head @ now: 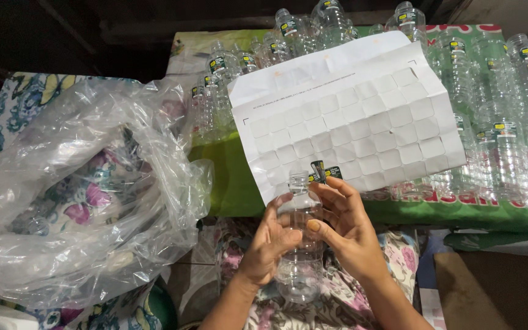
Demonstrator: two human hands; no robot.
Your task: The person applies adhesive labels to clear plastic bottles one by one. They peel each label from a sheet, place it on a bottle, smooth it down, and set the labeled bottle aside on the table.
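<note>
Head view: your left hand (270, 244) grips a clear plastic bottle (299, 256) upright over your lap; your right hand (346, 229) pinches its neck, just below a white sticker sheet (362, 116) holding two dark labels (325, 173).

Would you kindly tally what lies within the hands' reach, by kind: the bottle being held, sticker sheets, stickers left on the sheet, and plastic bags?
Clear plastic bottle held in both hands: 1
White sticker sheet: 1
Dark stickers left on it: 2
Clear plastic bag: 1
Total: 5
</note>
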